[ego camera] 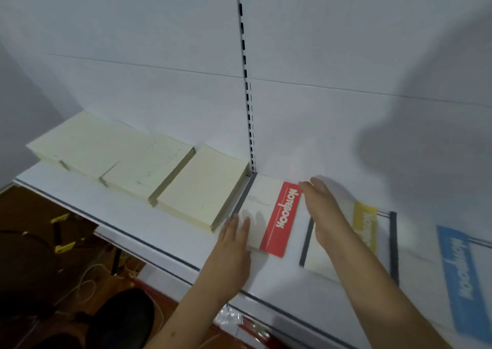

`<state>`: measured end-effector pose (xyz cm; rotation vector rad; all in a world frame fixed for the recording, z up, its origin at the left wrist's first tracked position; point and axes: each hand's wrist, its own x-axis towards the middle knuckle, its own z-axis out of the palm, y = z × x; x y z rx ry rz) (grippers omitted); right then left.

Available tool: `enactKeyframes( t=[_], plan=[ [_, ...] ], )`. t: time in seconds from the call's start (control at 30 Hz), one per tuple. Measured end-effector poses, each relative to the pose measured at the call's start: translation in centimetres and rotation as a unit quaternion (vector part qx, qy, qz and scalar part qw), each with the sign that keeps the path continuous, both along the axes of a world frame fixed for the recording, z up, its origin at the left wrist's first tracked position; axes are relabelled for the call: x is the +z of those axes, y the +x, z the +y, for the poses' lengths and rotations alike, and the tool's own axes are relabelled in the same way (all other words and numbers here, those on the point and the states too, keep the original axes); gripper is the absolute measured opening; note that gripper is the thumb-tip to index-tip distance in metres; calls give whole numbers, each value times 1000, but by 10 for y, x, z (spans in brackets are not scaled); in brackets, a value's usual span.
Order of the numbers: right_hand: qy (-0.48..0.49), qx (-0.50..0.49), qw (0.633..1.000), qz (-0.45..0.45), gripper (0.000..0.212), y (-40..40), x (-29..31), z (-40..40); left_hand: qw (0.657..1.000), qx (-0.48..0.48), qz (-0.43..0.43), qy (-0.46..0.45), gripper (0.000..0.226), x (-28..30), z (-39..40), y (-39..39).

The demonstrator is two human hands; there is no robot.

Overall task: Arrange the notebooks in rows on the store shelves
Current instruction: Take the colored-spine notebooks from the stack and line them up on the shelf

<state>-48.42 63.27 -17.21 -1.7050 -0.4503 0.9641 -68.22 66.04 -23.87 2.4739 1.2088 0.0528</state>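
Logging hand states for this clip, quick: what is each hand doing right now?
Left hand: open, straight fingers resting on the red-banded notebook.
Right hand: open, straight fingers against that notebook's right edge, holding nothing.

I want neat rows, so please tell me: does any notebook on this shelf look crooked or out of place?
Nothing is clearly out of place. The red-banded notebook lies flat between the left hand and right hand. The yellow and blue ones are too blurred to judge.

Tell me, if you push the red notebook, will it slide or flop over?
The red notebook lies flat on the smooth white shelf, so it will probably slide, not tip. It looks thin, so likely light and a bit bendy. The left hand and right hand touch its sides with straight fingers.
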Motion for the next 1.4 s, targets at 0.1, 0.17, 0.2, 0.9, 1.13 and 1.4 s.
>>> enactKeyframes(
  t=[0.1,0.17,0.2,0.9,1.13,1.4],
  plan=[
    [0,-19,993,-117,56,-8,16,-23,997,-44,-68,-1,67,11,-21,-2],
    [-4,-21,979,-201,55,-10,24,-45,990,-77,-121,-4,66,19,-36,3],
    [-18,-24,970,-243,55,-9,29,-57,986,-93,-140,-4,64,23,-45,7],
    [-107,-277,863,-407,62,134,74,-551,868,-447,-204,-71,57,50,-450,220],
    [-187,-328,796,-472,61,207,92,-738,834,-524,-161,-70,60,50,-608,312],
    [-250,-338,747,-516,57,309,109,-838,802,-569,-165,-75,59,58,-693,409]
  ],
)
